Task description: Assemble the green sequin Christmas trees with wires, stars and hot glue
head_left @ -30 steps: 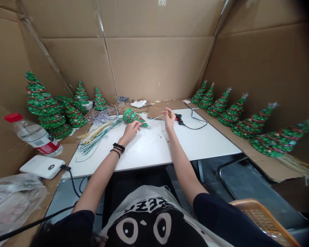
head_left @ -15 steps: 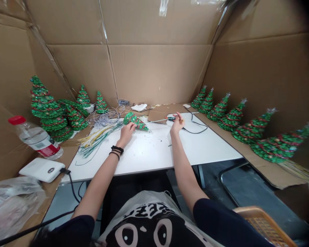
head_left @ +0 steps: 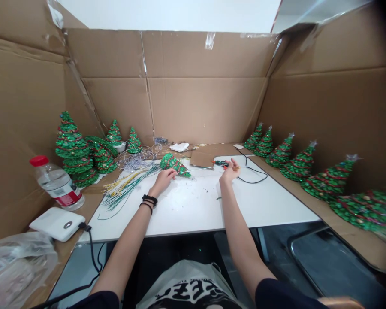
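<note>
Left hand (head_left: 163, 180): narrow, fingertips pinched on the white strand (head_left: 201, 169); just in front of the lying tree (head_left: 171, 162), contact with it unclear.
Right hand (head_left: 230, 170): narrow, fingers curled on the strand's other end; right of the lying tree, well apart from it.
Strand: straight between both hands, crossing in front of the lying tree's narrow half; touching or clear of it, can't tell.
Lying tree: on its side on the white worktop (head_left: 186, 214), wide base back-left, tip toward front-right.
Glue gun (head_left: 219, 162): right of the lying tree, partly hidden by the right hand; black cable (head_left: 255, 181) loops further right.
Cardboard piece (head_left: 202, 159): near the lying tree, right and slightly behind.
Wire bundle (head_left: 124, 184): left of the lying tree, yellow, white and green lengths.
Clear tangle (head_left: 137, 159): left of the lying tree, behind the bundle.
Star-topped trees (head_left: 298, 164): upright row, well right of the lying tree.
Bottle (head_left: 59, 182): red cap, far left of the lying tree, leaning in view.
</note>
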Demonstrator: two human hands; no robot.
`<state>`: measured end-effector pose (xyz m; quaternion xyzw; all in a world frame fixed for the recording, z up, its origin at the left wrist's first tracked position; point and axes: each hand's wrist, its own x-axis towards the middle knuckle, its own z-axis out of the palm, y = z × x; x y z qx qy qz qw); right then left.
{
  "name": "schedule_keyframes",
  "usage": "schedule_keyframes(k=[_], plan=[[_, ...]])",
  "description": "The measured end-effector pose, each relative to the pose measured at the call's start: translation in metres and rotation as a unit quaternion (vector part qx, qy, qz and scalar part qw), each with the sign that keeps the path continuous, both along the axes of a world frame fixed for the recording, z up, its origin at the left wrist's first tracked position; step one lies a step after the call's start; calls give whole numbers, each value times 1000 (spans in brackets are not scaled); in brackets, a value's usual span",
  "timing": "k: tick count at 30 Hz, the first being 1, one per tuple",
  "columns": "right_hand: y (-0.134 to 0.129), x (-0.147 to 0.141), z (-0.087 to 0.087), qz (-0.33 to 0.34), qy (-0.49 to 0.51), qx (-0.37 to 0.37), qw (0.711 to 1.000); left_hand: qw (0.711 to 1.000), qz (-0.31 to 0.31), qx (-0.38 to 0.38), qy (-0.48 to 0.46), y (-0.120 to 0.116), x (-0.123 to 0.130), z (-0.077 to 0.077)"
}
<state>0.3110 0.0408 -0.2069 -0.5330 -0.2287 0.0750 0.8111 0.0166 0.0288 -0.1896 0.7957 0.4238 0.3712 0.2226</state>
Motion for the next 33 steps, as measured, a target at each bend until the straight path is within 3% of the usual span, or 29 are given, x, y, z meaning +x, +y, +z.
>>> schedule_keyframes(k=[5,8,11,13,15,16,20,33], plan=[[-14,-15,16,-69,-71,-33,995,999,36,-4,-22,4,-4,-3],[-26,-40,27,-77,-255,-39,963,999,50,0,-23,3,-5,-3],[-35,-77,32,81,-436,-2,896,999,38,2,-9,-1,-3,-2],[-39,-101,31,219,-523,-3,824,1000,27,5,2,-4,-1,0],[-40,-119,27,306,-566,-36,765,1000,21,8,8,-7,2,1],[-40,-125,24,328,-567,-63,753,1000,19,10,8,-8,3,2],[-39,-129,15,343,-523,-144,767,1000,19,16,-5,-7,5,2],[-36,-133,9,316,-456,-181,812,997,62,1,-53,-3,8,-7]])
